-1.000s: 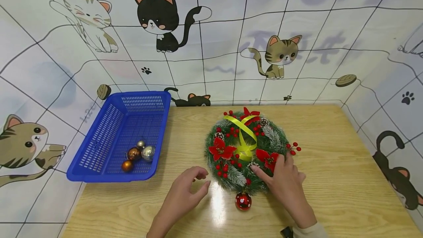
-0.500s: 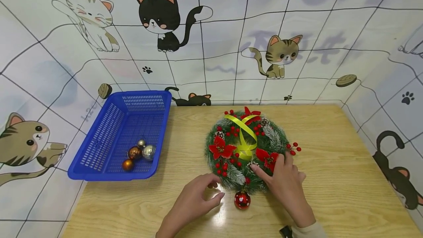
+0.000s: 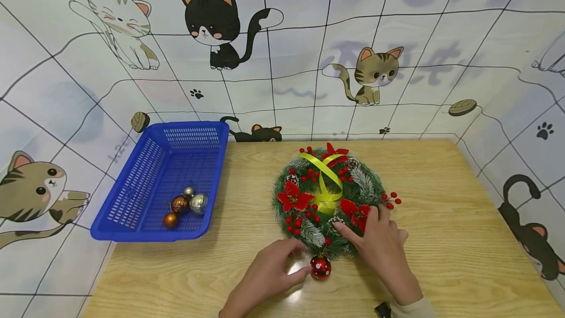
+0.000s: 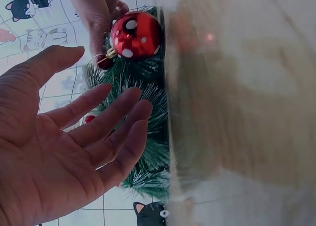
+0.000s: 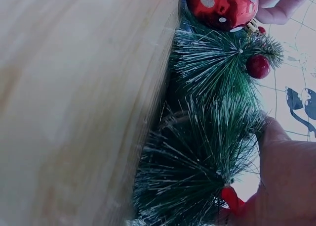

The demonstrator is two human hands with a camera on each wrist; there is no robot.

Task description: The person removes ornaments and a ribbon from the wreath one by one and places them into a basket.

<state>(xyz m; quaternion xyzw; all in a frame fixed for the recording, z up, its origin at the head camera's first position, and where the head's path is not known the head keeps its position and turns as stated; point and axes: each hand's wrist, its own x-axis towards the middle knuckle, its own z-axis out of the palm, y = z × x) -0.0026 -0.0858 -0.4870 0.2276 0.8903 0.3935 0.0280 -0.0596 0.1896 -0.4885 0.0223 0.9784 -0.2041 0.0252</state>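
Observation:
A green Christmas wreath with red poinsettias, berries, frosted sprigs and pinecones lies flat on the wooden table. Yellow ribbon runs over its centre. At its near edge is a shiny red bauble with white dots; its gold cap shows in the left wrist view. My right hand grips the wreath's lower right side, thumb on top, fingers over the outer edge. My left hand is just left of the bauble, fingers spread and loosely bent, thumb tip right at the bauble's side. The left wrist view shows its palm holding nothing.
A blue plastic basket stands at the left of the table, with several copper and silver baubles inside. A small black object lies by the right sleeve. Cat-print walls enclose the back and sides.
My left hand has moved right, up to the red bauble. The wreath and bauble have shifted slightly left, while my right hand has kept its grip on the wreath.

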